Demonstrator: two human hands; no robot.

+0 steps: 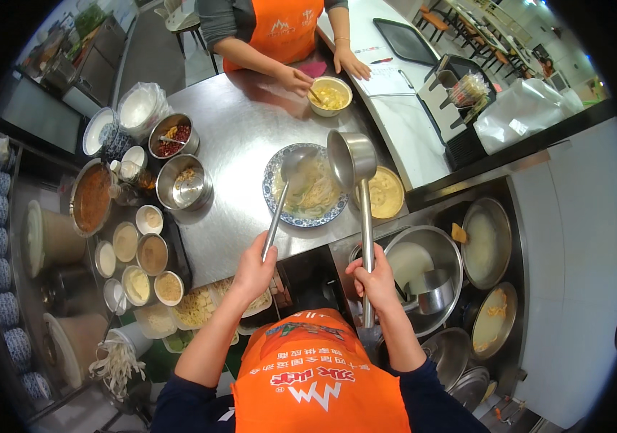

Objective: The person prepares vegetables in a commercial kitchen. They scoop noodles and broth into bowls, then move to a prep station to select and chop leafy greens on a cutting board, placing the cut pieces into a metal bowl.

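My left hand grips the handle of a metal serving spoon, whose bowl is over the far left part of a blue-and-white patterned dish. Pale noodles in broth fill that dish, with some green bits among them. In my right hand is the long handle of a deep steel ladle, held tilted beside the dish's right rim. Whatever the ladle contains cannot be seen. Partly behind it stands a bowl of pale yellow food.
Across the steel table, a co-worker's hand holds a utensil in a bowl of yellow food. Seasoning bowls and steel pots crowd the left. A large pot with pale liquid and several pans occupy the right.
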